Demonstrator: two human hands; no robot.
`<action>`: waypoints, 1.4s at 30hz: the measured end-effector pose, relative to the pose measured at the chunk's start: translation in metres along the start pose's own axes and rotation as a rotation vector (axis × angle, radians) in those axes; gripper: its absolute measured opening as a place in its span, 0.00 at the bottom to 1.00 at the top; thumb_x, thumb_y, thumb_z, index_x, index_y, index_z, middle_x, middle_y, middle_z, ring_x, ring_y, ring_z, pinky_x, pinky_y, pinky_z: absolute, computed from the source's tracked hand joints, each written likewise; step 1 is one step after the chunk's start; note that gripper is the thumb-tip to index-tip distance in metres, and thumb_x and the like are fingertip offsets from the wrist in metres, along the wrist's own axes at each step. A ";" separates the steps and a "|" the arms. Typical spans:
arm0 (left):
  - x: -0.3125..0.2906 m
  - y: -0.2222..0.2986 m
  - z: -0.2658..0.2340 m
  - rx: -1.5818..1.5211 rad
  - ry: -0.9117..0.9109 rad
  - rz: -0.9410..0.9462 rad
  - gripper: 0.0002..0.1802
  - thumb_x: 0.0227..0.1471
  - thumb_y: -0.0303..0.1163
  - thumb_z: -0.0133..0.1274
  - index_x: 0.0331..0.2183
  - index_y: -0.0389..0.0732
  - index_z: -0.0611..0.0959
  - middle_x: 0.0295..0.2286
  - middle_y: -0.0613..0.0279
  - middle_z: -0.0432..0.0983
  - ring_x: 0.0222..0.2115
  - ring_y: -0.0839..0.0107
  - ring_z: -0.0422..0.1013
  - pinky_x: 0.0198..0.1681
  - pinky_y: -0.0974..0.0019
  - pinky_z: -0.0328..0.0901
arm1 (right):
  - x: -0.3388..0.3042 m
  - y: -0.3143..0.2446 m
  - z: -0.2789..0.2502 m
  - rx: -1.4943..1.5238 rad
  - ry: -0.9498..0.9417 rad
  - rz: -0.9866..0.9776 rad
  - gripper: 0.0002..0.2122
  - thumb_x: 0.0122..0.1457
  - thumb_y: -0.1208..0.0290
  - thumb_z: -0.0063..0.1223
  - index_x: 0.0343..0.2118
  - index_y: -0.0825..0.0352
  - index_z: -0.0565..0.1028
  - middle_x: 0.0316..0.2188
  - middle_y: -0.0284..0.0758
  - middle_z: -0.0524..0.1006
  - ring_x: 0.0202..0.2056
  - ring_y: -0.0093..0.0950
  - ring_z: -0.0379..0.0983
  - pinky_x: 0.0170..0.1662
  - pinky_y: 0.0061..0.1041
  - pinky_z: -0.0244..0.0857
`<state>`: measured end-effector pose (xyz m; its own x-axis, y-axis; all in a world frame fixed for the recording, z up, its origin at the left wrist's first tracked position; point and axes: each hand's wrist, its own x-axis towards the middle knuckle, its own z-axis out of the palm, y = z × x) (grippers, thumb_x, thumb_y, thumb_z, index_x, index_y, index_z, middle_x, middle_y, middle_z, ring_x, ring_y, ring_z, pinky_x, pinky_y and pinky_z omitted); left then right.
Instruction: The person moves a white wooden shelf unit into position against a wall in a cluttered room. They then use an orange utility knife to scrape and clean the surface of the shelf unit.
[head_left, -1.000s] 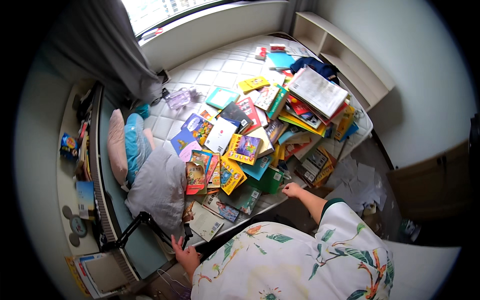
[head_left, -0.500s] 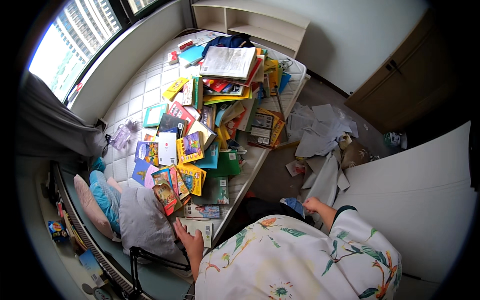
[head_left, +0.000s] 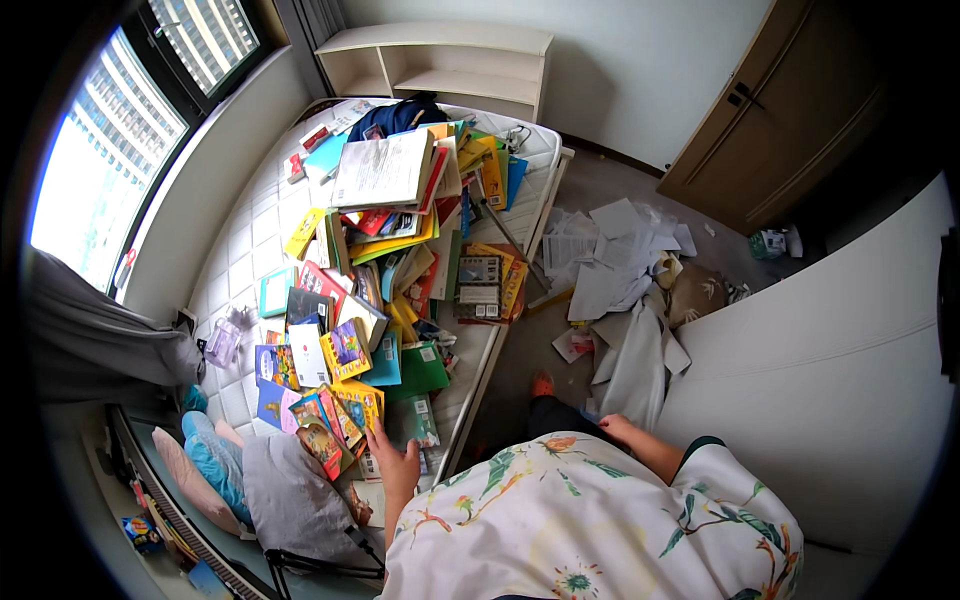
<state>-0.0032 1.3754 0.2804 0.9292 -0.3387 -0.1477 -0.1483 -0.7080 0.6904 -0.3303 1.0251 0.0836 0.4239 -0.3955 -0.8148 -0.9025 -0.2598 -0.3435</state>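
Observation:
My left hand (head_left: 397,461) is over the near edge of the mattress (head_left: 460,432), its fingers apart and holding nothing. Just beyond its fingertips is a yellow book (head_left: 360,404), and a dark green book (head_left: 414,418) lies to its right; I cannot tell whether the hand touches either. Many books cover the middle of the bed in a loose heap, among them a white-covered book (head_left: 310,355) and a bright green one (head_left: 425,370). Down by my right thigh is my right hand (head_left: 622,430); its fingers are too indistinct to read, and no object shows in it.
Loose papers (head_left: 606,270) and clear plastic litter the floor right of the bed. A grey cushion (head_left: 300,497) lies at the bed's near left. Behind the bed stands a low pale shelf (head_left: 455,80). A large white panel (head_left: 800,370) is on my right, a brown door (head_left: 760,95) beyond.
The view has shifted, and the bed now sits lower and further left. My left hand has come forward over the bed, closer to the yellow book. My right hand stays low at my side.

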 end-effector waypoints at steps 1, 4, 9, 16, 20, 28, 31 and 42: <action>0.008 0.008 0.006 0.013 0.011 -0.005 0.45 0.43 0.26 0.57 0.60 0.38 0.53 0.58 0.33 0.42 0.59 0.40 0.45 0.60 0.55 0.48 | 0.006 0.006 -0.012 0.006 -0.012 -0.026 0.10 0.53 0.64 0.50 0.31 0.64 0.80 0.24 0.36 0.79 0.26 0.26 0.75 0.33 0.29 0.69; 0.028 0.032 0.027 0.062 0.040 -0.023 0.45 0.44 0.28 0.58 0.60 0.38 0.54 0.58 0.33 0.42 0.59 0.40 0.46 0.60 0.54 0.48 | 0.026 0.006 -0.056 0.170 -0.004 0.030 0.10 0.53 0.64 0.50 0.24 0.64 0.79 0.21 0.34 0.78 0.21 0.25 0.73 0.26 0.28 0.68; 0.057 0.079 0.088 0.069 -0.037 0.006 0.45 0.43 0.28 0.58 0.60 0.43 0.55 0.58 0.34 0.43 0.58 0.39 0.48 0.59 0.53 0.51 | 0.054 0.022 -0.139 0.378 0.119 0.087 0.09 0.57 0.64 0.48 0.33 0.64 0.75 0.23 0.29 0.75 0.20 0.19 0.70 0.19 0.21 0.64; 0.096 0.178 0.151 0.060 -0.251 0.219 0.46 0.42 0.27 0.58 0.59 0.37 0.53 0.56 0.27 0.44 0.59 0.34 0.42 0.57 0.50 0.52 | 0.041 0.049 -0.206 0.821 0.332 0.130 0.09 0.58 0.66 0.48 0.32 0.66 0.76 0.20 0.30 0.74 0.19 0.20 0.69 0.20 0.20 0.63; 0.136 0.209 0.165 0.100 -0.312 0.308 0.45 0.42 0.27 0.57 0.59 0.35 0.53 0.55 0.25 0.44 0.59 0.34 0.42 0.58 0.50 0.51 | 0.040 0.113 -0.169 0.913 0.236 0.144 0.09 0.59 0.65 0.48 0.28 0.65 0.73 0.20 0.30 0.72 0.20 0.22 0.69 0.22 0.23 0.63; 0.211 0.273 0.220 0.157 -0.394 0.333 0.44 0.43 0.31 0.58 0.59 0.39 0.55 0.56 0.26 0.43 0.58 0.35 0.44 0.58 0.50 0.53 | 0.040 0.203 -0.056 0.151 0.115 0.108 0.11 0.57 0.64 0.47 0.27 0.66 0.75 0.20 0.34 0.74 0.22 0.28 0.72 0.25 0.29 0.67; 0.233 0.291 0.252 0.117 -0.405 0.415 0.41 0.44 0.33 0.57 0.58 0.39 0.58 0.56 0.26 0.44 0.58 0.34 0.46 0.59 0.50 0.51 | 0.049 0.185 -0.094 0.283 0.119 0.204 0.11 0.57 0.64 0.48 0.28 0.67 0.76 0.21 0.34 0.75 0.23 0.28 0.72 0.25 0.28 0.67; 0.338 0.331 0.312 0.084 -0.448 0.316 0.45 0.42 0.31 0.59 0.59 0.37 0.55 0.56 0.28 0.44 0.58 0.35 0.45 0.59 0.51 0.51 | 0.082 0.025 -0.354 0.986 0.443 0.232 0.12 0.57 0.63 0.51 0.37 0.68 0.76 0.26 0.34 0.76 0.26 0.25 0.73 0.28 0.23 0.68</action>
<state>0.1563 0.8331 0.2376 0.6034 -0.7598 -0.2420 -0.4397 -0.5703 0.6939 -0.2917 0.6745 0.1736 0.0480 -0.6753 -0.7360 -0.5446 0.6000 -0.5860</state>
